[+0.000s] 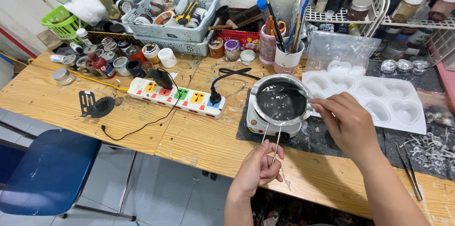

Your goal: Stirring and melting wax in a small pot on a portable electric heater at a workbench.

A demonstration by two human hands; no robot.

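Note:
My left hand (pixel 257 168) is closed around metal tweezers (pixel 271 139), whose tips point up at the front of a small white electric melting pot (pixel 278 104) filled with dark shiny liquid. My right hand (pixel 345 121) hovers at the pot's right rim, with thumb and finger pinched together on something thin near the edge; what it pinches is too small to tell. A white heart-shaped mould tray (pixel 379 100) lies just behind my right hand.
A white power strip (pixel 176 97) with coloured sockets lies left of the pot, black cables plugged in. Paint jars (pixel 124 57), baskets (pixel 177 19), a cup of brushes (pixel 287 48) and bottle racks (pixel 379 12) line the back. A blue chair (pixel 47 171) stands lower left. Another pair of tweezers (pixel 411 174) rests far right.

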